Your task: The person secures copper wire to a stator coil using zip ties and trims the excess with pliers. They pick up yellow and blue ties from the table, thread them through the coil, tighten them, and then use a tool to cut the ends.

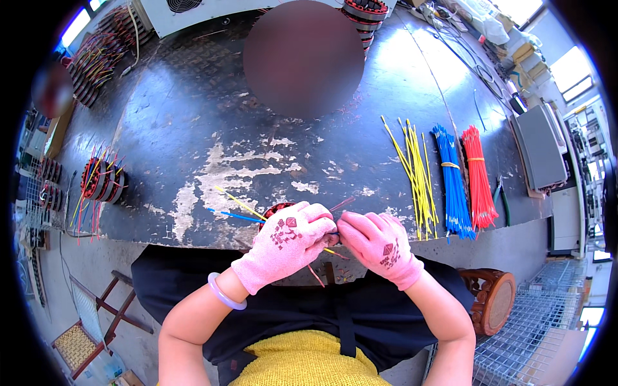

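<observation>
At the front edge of the table, my left hand (283, 241), in a pink glove, is closed around a small motor stator (278, 208). Only part of its red and dark ring shows above the fingers. A blue wire (237, 216) and a yellow wire (239, 202) stick out to the left. A reddish wire (342, 203) shows between the hands, and more wire ends hang below. My right hand (380, 248), also in a pink glove, meets the left fingertips with its fingers pinched together. Whatever lies in that pinch is hidden.
Bundles of yellow (418, 183), blue (452, 183) and red wires (477, 180) lie to the right, beside green-handled pliers (502, 199). Wired stators (103, 180) stand at left, with more stacked (103, 51) at far left. A wooden stool (496, 301) stands below right.
</observation>
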A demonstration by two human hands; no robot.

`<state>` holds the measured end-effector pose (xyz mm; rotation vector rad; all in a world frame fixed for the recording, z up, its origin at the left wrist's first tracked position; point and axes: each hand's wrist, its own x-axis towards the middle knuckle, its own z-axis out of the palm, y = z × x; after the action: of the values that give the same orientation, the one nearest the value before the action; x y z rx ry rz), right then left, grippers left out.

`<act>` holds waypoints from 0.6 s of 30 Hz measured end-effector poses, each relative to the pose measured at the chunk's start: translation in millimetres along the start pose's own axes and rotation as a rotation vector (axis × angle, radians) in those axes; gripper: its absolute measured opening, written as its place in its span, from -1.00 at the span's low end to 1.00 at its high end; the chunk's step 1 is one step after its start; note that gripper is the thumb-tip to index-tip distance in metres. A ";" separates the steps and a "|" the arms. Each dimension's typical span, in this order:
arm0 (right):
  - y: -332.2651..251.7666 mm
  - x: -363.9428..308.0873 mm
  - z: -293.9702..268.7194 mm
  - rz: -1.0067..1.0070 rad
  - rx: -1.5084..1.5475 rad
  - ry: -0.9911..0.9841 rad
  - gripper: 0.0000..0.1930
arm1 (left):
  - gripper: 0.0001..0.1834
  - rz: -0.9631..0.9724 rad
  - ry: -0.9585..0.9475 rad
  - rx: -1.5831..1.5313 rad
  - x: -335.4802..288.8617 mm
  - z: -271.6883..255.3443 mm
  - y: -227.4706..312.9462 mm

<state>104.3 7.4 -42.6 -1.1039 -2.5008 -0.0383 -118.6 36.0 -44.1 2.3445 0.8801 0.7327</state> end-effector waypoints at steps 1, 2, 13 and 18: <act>1.7 1.7 0.0 0.059 0.139 -0.030 -0.74 | -0.84 0.005 -0.002 0.003 0.5 -0.4 0.6; 2.9 3.4 0.6 0.118 0.278 -0.059 -0.79 | -0.84 0.011 -0.003 0.006 0.9 -1.2 1.4; 2.1 1.4 -17.9 0.284 0.334 -0.053 -0.78 | -0.85 0.017 -0.008 0.006 -1.1 1.0 -1.6; -2.4 4.3 -13.3 0.043 0.108 0.014 -0.74 | -0.85 0.014 0.020 -0.008 0.4 2.6 -1.7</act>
<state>104.6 6.3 -28.5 -1.1087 -2.4349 0.0998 -117.4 36.6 -46.9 2.3419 0.8683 0.7653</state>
